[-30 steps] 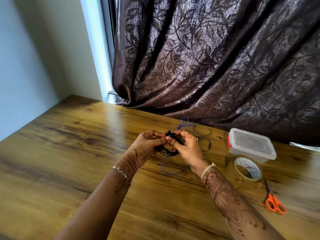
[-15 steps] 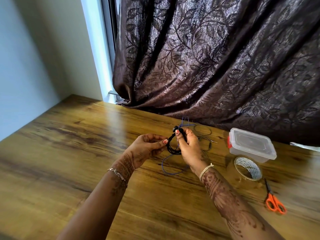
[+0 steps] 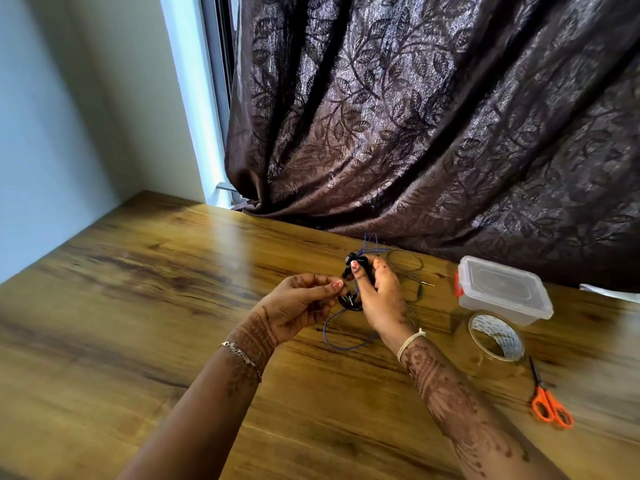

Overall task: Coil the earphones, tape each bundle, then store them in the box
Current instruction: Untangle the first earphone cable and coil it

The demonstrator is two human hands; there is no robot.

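You are winding the black earphones (image 3: 349,301) into a coil, holding them just above the table (image 3: 138,306) between your hands, with the closed box (image 3: 502,292) well apart on your right. To do this well, you should be laying each loop the same size over the last one. You should also be pinning the crossing under your thumb, so the bundle is not springing open before you are reaching for the tape (image 3: 495,336). Be watching that the blue cable (image 3: 332,337) lying underneath is not getting caught in. Your right hand (image 3: 379,296) is curling round the coil, thumb upright and pressing the earbuds at the top. Your left hand (image 3: 298,306) is pinching the loose cord between thumb and fingertip, the other fingers curled.
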